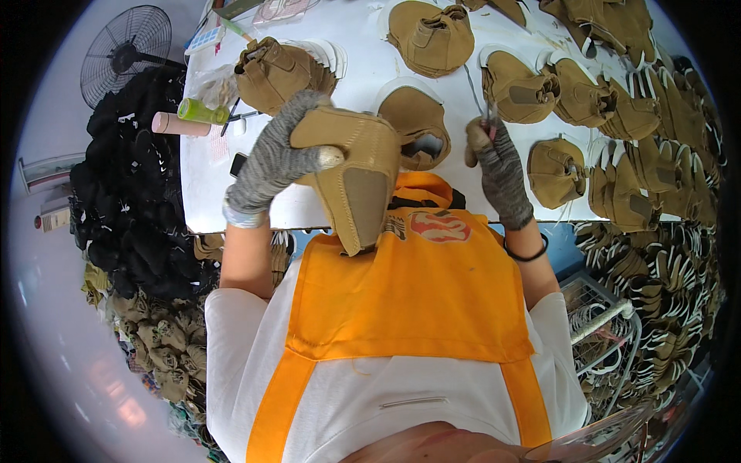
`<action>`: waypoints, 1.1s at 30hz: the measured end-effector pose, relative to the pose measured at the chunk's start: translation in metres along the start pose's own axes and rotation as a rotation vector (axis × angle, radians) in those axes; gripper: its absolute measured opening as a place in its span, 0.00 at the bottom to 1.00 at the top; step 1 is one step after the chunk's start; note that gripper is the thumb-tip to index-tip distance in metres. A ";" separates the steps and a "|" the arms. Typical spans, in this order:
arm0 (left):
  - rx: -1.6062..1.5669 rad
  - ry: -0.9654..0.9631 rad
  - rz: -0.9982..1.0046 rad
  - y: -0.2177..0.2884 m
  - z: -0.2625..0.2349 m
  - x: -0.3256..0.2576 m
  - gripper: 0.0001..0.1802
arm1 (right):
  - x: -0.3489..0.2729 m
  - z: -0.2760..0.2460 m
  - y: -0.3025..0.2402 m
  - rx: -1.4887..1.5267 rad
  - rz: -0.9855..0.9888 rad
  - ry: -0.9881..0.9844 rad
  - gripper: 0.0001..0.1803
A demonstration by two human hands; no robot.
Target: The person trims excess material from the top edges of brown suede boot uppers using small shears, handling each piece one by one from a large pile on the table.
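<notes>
The fingers (328,157) of the left hand (270,158), in a grey knit glove with open tips, are closed around a tan shoe upper (351,174), gripping it from its left side and holding it raised above the near edge of the white table (204,193), its elastic side panel turned toward the camera. The right hand (498,162), gloved the same way, is closed on a thin metal tool (477,96) whose slender shaft runs up and away over the table. Between the two hands, a further tan upper (417,116) lies flat on the table on a white sole piece. More tan uppers (540,92) lie in rows across the table's right half, and another stack (270,69) sits near the left hand. A green tube (202,112) and a pink cylinder (179,124) lie at the table's left edge. Beyond that edge is a heap of black uppers (131,185), with a fan (127,46) behind it. The person wears an orange apron (409,293) over a white shirt.
</notes>
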State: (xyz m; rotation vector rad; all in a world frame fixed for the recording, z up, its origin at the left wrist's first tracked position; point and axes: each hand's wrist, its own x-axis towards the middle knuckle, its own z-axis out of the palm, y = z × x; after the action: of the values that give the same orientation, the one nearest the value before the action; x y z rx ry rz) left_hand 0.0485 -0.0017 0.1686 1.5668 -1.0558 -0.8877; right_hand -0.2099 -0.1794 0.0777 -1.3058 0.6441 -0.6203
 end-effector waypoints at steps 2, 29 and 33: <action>0.097 0.001 -0.070 0.015 -0.009 0.001 0.28 | -0.011 0.020 -0.025 -0.095 -0.151 -0.083 0.15; -0.098 -0.291 -0.330 0.045 0.013 0.005 0.38 | -0.019 0.065 -0.086 -0.609 -0.110 -0.374 0.19; -0.004 -0.301 -0.266 0.045 0.016 0.007 0.35 | -0.015 0.060 -0.082 -0.672 -0.327 -0.464 0.18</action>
State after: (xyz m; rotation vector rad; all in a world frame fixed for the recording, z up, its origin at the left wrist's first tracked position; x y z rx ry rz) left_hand 0.0274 -0.0191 0.2087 1.6275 -1.0654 -1.3391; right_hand -0.1805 -0.1419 0.1687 -2.1313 0.2507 -0.3377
